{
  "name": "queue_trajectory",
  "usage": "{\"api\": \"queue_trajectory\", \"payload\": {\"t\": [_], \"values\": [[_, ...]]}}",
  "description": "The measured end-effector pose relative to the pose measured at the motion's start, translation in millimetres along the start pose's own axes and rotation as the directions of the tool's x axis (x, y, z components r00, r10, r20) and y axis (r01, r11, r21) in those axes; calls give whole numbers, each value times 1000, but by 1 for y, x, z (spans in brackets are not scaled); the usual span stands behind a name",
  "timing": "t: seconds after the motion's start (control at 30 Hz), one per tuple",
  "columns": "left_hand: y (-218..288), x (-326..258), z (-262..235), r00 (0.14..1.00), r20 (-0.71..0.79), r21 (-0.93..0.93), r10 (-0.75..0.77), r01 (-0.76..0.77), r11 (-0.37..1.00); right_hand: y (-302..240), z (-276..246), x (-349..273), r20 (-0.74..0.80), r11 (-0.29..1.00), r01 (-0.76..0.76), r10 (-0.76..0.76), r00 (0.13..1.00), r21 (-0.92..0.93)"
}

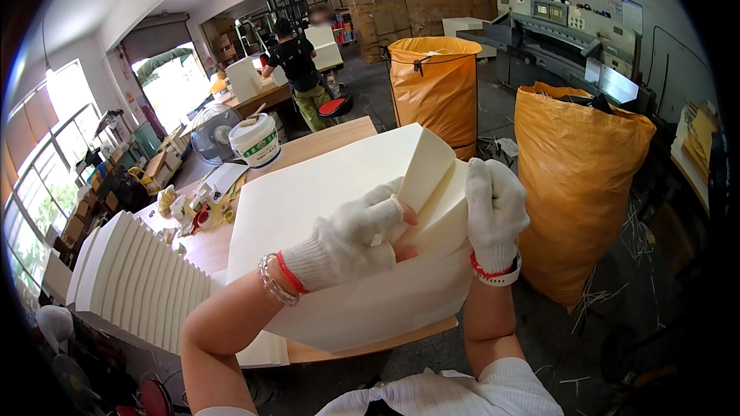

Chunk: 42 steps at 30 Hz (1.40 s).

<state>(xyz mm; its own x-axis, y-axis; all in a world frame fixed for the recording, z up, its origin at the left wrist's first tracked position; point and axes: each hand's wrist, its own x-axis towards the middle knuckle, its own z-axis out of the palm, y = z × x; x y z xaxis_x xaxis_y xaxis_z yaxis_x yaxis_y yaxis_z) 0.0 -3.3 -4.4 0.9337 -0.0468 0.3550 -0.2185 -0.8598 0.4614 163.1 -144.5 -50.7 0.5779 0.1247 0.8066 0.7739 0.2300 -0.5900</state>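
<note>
A thick stack of cream-white paper sheets lies on the wooden table, its near right corner bent up and fanned into sections. My left hand, in a white knit glove with bare fingertips showing, is closed at the lifted section of sheets. At the right edge of the stack, my right hand, also gloved, is curled tight around the sheet edges. Its fingertips are hidden from view. Between the two hands, more sheets curve upward.
Left of the stack stand stepped piles of white paper. A white bucket, tape rolls and a fan sit beyond. Two orange sacks stand at the right, near a cutting machine. Another person works at a far table.
</note>
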Motion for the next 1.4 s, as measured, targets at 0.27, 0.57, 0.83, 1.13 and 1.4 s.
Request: {"api": "queue_trajectory", "payload": {"t": [0.27,0.57,0.83,1.13,1.4], "values": [[-5,0,0,1000,-19,-14,6,-6,1000,1,0,0,-8,1000,13,-13,1000,25],[-3,3,0,995,-3,-11,103,-103,995,-4,-1,0,-3,1000,-5,5,1000,12],[-1,4,4,988,-73,119,137,-128,985,1,-1,-2,-1,999,35,-35,999,20],[0,4,2,991,-42,6,125,-124,992,0,0,-1,-5,1000,21,-21,1000,-1],[5,7,3,995,-35,-31,90,-91,995,-2,-2,-2,-1,995,103,-103,995,16]]}}
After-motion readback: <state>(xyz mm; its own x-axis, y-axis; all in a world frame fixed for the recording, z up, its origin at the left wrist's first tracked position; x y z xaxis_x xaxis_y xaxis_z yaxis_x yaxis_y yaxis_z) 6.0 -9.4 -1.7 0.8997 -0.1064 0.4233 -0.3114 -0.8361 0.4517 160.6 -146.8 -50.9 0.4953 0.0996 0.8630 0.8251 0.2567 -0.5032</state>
